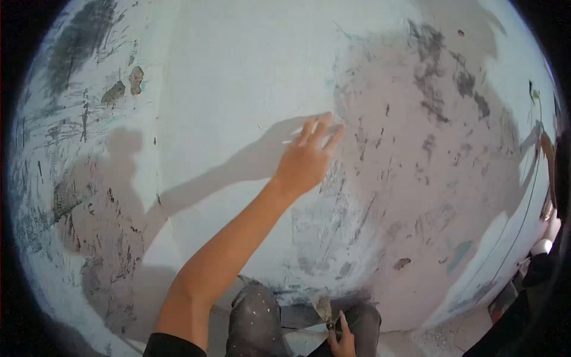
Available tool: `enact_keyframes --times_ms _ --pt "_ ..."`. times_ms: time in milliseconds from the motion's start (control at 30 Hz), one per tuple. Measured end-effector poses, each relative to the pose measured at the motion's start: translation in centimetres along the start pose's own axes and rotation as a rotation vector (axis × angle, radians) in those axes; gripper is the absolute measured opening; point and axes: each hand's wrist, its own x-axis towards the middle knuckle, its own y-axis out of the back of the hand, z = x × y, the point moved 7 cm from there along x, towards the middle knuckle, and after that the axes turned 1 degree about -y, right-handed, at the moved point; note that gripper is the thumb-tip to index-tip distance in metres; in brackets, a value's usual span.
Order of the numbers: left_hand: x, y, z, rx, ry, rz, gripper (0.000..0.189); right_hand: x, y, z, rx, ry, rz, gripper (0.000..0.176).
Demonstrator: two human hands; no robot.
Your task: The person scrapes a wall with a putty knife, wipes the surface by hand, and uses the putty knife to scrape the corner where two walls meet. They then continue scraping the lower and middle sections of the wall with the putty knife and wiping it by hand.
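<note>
My left hand (304,156) reaches up with its fingers spread, its fingertips right at the wall (238,77) and casting a shadow on it. It holds nothing and is nearest the border between smooth white plaster and a rough, scraped grey patch (392,143). Down by my knees, my right hand (342,340) is closed around the handle of a putty knife (323,306). The knife's blade points upward and looks smeared with residue.
Chipped holes (136,80) and dark scuffs mark the wall on the left. Thin cords (538,137) hang along its right side. My bent knees (254,315), in dusty grey trousers, are close to the wall's base. Debris (443,339) lies on the floor at the lower right.
</note>
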Motion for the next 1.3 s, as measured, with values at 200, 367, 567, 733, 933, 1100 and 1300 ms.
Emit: enact_keyframes --times_ms 200,367,567,733,933,1100,1300 --pt "0.5 0.9 -0.4 0.009 -0.035 0.002 0.059 0.5 0.1 2.2 0.093 -0.175 -0.061 0.06" --pt "0.3 0.7 -1.0 -0.048 -0.059 -0.029 0.061 0.7 0.2 1.6 0.02 -0.144 -0.056 0.063" --pt "0.7 0.7 -1.0 -0.033 -0.035 -0.007 0.062 0.3 0.0 2.7 0.023 -0.243 -0.118 0.063" --pt "0.9 -1.1 0.4 -0.049 -0.018 -0.1 0.059 0.6 0.2 1.5 0.081 -0.232 -0.126 0.062" --pt "-5.6 6.5 19.8 -0.477 -0.678 0.046 0.034 0.1 -0.3 2.2 -0.042 -0.392 -0.24 0.061" --pt "-8.5 12.7 24.4 -0.876 -0.849 0.127 0.031 -0.5 0.6 6.4 -0.095 -0.059 -0.057 0.062" --pt "-1.1 4.7 9.3 -0.319 -0.613 0.02 0.041 0.5 0.6 2.8 0.219 -0.412 -0.014 0.062"
